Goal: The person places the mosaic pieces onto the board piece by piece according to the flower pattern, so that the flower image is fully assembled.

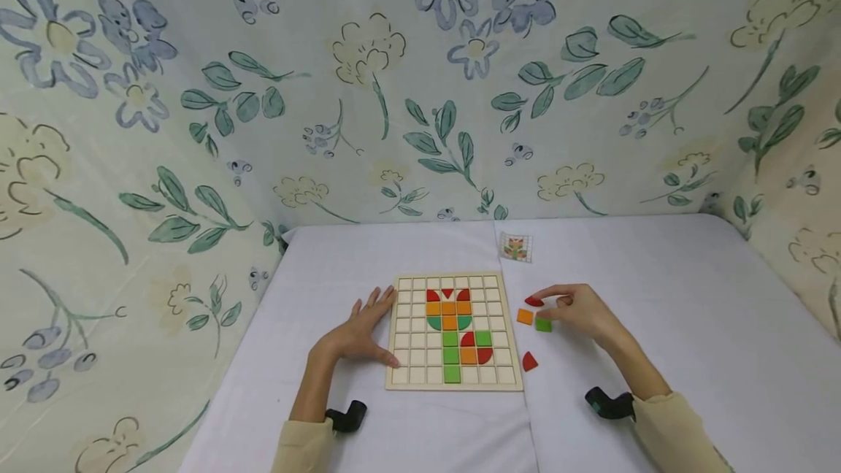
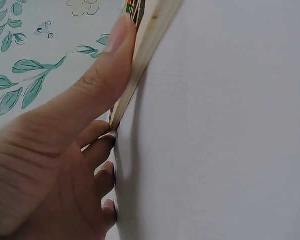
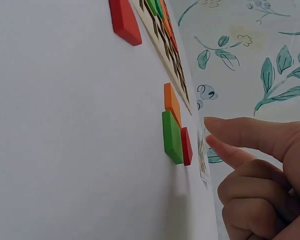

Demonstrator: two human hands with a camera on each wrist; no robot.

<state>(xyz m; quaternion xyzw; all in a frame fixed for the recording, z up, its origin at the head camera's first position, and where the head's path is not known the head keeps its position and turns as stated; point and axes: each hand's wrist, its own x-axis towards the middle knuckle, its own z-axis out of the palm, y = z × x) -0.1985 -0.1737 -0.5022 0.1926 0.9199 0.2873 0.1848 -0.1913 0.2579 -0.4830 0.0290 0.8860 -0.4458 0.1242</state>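
Note:
My left hand (image 1: 358, 334) rests at the left side of a wooden grid board (image 1: 453, 387), fingers spread. Its thumb (image 2: 112, 55) lies over the board's edge near the lower left corner, while the fingertips reach the upper left side. Colored pieces on the board form a flower with an orange and red head and a green stem (image 1: 450, 355). Right of the board, my right hand (image 1: 581, 312) hovers over loose pieces, index finger and thumb extended and apart, other fingers curled. Below them lie a red quarter-round piece (image 1: 534, 302), an orange square (image 1: 525, 316) and a green square (image 3: 173, 139).
Another red quarter-round piece (image 1: 529, 361) lies by the board's lower right side. A small pattern card (image 1: 516, 247) showing a flower lies behind the board. White cloth (image 1: 368, 254) covers the table, and a floral curtain (image 1: 420, 93) hangs behind it.

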